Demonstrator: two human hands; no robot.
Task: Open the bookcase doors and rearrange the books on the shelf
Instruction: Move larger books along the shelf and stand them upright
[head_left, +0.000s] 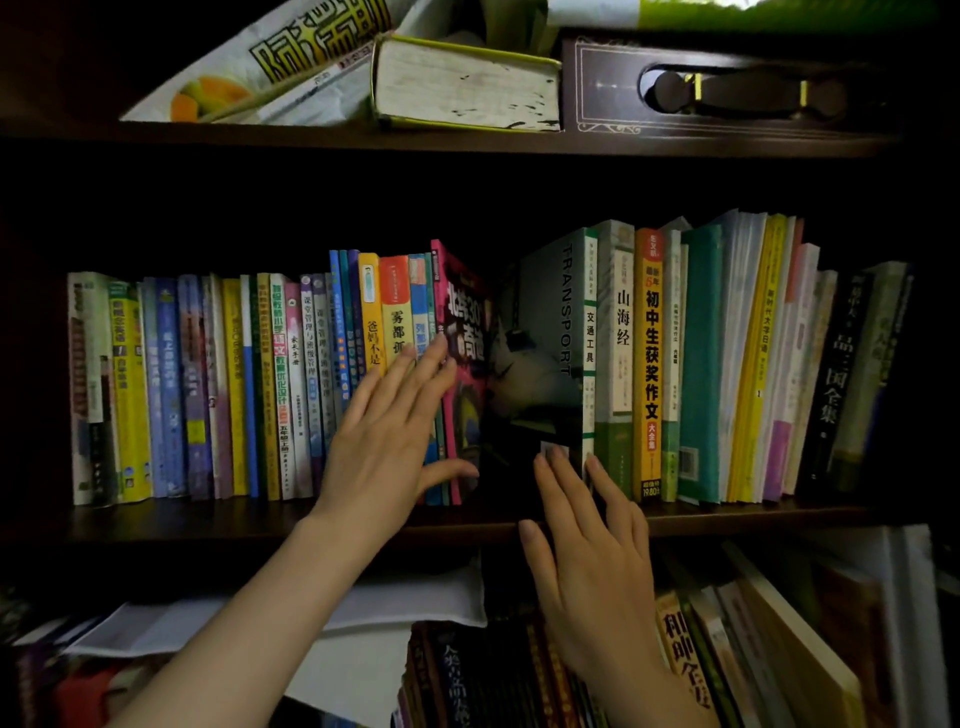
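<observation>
The middle shelf (260, 519) holds a long row of upright books with a dark gap near the middle. My left hand (389, 431) lies flat with straight fingers on the spines left of the gap, touching the orange book (395, 301) and the pink-edged book (462, 322); its thumb reaches into the gap. My right hand (587, 545) has straight fingers pressing the lower edge of the grey TRANSPORT book (556, 322), which bounds the gap on the right. Beside it stand a pale green book (615, 312) and a yellow-orange book (649, 338).
The top shelf carries a thick book lying flat (467, 88), a printed bag (270, 62) and a dark ornate box (717, 88). The lower shelf holds leaning books (727, 649) and loose white papers (363, 639). The far right books on the middle shelf lean left.
</observation>
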